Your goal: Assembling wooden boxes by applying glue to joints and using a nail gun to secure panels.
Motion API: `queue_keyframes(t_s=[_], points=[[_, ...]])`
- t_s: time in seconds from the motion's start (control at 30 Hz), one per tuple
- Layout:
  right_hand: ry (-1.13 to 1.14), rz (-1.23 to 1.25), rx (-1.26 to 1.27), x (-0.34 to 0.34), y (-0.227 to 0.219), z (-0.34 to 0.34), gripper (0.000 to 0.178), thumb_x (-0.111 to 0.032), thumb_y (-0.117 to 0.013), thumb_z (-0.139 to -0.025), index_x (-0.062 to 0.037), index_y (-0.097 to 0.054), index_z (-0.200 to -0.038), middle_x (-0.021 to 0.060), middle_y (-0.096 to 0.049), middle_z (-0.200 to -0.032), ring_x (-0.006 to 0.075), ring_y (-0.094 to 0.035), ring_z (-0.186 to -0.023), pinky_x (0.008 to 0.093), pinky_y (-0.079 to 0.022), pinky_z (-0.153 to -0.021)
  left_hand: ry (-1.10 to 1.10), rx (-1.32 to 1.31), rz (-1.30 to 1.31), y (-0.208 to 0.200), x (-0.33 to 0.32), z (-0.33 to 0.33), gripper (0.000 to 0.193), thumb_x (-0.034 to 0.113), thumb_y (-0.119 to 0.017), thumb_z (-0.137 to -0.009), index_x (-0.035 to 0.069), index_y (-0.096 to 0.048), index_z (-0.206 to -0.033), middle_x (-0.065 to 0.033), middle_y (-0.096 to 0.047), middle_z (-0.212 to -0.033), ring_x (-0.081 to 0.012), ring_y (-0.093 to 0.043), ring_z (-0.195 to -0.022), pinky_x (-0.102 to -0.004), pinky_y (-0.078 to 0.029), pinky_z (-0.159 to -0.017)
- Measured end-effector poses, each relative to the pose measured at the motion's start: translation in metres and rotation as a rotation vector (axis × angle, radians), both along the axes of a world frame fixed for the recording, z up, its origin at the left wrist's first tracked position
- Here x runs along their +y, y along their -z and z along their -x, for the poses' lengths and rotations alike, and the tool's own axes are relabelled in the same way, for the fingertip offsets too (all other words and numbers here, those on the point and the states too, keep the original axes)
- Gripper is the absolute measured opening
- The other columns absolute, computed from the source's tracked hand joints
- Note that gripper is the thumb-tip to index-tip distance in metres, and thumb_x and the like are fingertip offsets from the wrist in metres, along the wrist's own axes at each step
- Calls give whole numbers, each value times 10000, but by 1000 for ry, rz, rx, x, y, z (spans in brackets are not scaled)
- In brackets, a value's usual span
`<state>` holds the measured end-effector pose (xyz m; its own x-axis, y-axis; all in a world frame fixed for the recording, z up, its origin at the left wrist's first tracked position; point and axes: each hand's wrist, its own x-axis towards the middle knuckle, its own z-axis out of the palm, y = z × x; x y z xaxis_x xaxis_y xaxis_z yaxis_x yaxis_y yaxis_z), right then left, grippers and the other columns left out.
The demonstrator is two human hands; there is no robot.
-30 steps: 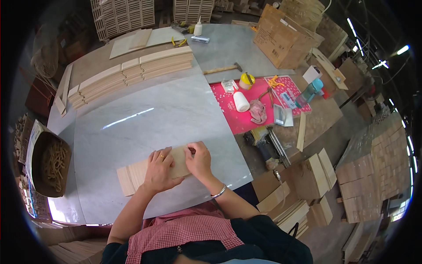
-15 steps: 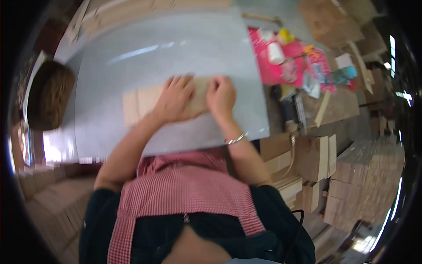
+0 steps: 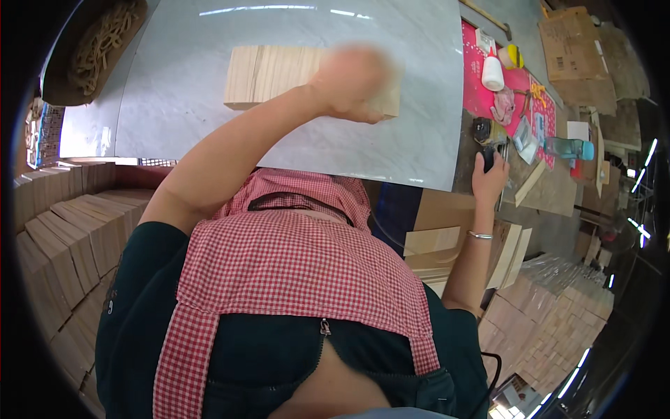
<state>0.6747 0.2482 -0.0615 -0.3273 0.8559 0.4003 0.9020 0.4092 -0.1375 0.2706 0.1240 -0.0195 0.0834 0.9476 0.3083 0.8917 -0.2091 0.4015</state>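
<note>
A light wooden block (image 3: 279,73), striped along its top as if made of several pieces side by side, lies on the grey marbled tabletop (image 3: 363,153). Over its right end is my left hand (image 3: 349,82), palm down; the fingers are smeared and I cannot see whether they grip. At the table's right, my right hand (image 3: 490,180) is closed round the black handle of a tool (image 3: 488,160). The rest of that tool is partly hidden among the things there. A roll of tape (image 3: 483,129) is just beyond it.
A box of curled wooden strips (image 3: 98,56) stands far left. On a pink sheet (image 3: 474,94) at right lie a white bottle (image 3: 493,73), yellow tape (image 3: 513,57) and a pink cloth (image 3: 502,105). A clear bottle (image 3: 565,147) is farther right. Stacked boards (image 3: 66,241) fill the lower left.
My right hand has left the wooden block and moved right to the black handle. My left hand stays over the block, now nearer its right end. The view has shifted.
</note>
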Motion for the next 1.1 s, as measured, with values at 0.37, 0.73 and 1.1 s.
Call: queue_keyframes(t_s=[0.37, 0.73, 1.1], points=[[28, -28, -194, -8, -32, 36, 372, -214, -743, -869, -9, -651, -1166, 164, -689, -1022, 334, -648, -860, 394, -531, -834, 29, 3, -69, 9, 5, 7, 448, 451, -809, -725, 95, -559, -829, -107, -587, -1249, -296, -549, -1090, -402, -413, -1015], [-530, 237, 356, -87, -38, 184, 125, 11, -722, -795, -4, -719, -919, 54, -646, -814, 215, -571, -684, 318, -472, -657, 21, -21, -70, 10, 4, 5, 454, 461, -820, -675, 96, -638, -873, -109, -601, -1232, -296, -563, -1094, -400, -420, -1014], [-603, 173, 398, -80, -32, 191, 89, 69, -712, -786, 10, -678, -844, 52, -625, -766, 182, -529, -631, 287, -445, -605, 31, -19, -58, 7, 3, 6, 465, 468, -823, -661, 87, -616, -828, -115, -614, -1226, -300, -576, -1073, -406, -435, -1001]])
